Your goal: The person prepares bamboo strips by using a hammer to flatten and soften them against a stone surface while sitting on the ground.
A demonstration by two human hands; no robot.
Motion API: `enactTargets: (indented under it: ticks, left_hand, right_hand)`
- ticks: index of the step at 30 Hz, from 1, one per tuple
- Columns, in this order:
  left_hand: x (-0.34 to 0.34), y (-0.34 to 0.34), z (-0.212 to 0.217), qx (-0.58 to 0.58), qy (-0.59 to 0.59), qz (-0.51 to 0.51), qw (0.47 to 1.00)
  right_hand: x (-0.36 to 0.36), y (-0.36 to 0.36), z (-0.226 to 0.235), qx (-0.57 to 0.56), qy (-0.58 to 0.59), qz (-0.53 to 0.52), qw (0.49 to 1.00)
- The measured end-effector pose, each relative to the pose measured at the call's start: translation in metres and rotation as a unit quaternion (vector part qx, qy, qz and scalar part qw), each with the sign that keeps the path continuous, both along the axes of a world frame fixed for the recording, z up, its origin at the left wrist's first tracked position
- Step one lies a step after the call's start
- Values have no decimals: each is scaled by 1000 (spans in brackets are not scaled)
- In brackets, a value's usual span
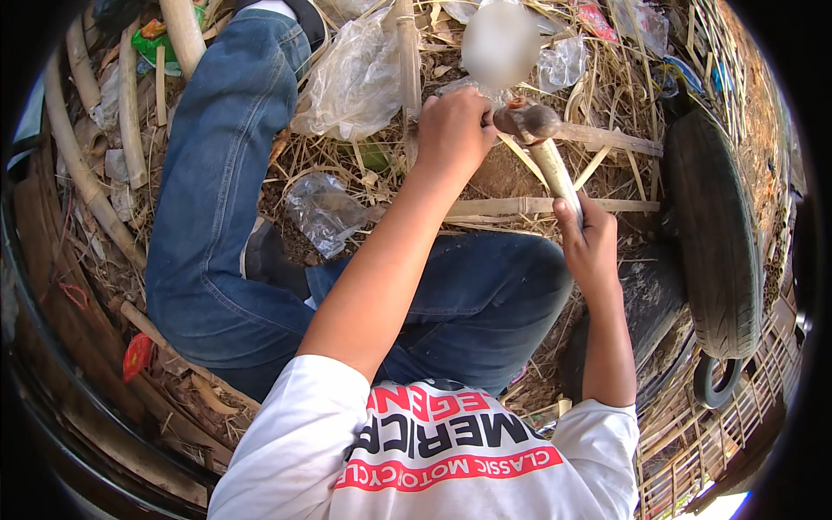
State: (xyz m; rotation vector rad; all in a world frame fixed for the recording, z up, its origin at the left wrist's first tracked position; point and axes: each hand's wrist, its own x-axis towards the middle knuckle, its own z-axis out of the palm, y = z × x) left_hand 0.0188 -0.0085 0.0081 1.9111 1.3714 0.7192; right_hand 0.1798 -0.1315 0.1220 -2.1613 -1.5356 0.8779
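Observation:
My right hand is wrapped round the lower part of a hammer's pale wooden handle. The hammer slants up and left, with its brown metal head close beside my left hand. My left hand is closed in a fist; what it grips, if anything, is hidden under the fingers. A bamboo strip runs rightward from behind the hammer head. Below it lies a second bamboo strip, just past my bent knee. An upright-running bamboo strip passes left of my left fist.
Dark tyres stand at the right, near a woven bamboo lattice. Clear plastic bags and dry straw litter the ground. Curved bamboo poles lie at the left. My jeans-clad legs are folded around the spot. A blurred round patch hides part of the far ground.

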Motion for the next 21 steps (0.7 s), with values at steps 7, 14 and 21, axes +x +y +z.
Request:
enactTargets:
  ticks: [7,14,21]
  left_hand:
    - [1,-3,1,9,-18,5,1000]
    - [3,-3,-2,-11,0,13,1000]
    - [4,-1,0,24,-2,14,1000]
  right_hand:
    - [-2,0,10,-23,-6,-3,1000]
    - [-4,-1,11,-9,-7,-10,1000]
    - [-4,4,8,-32,-42,16,998]
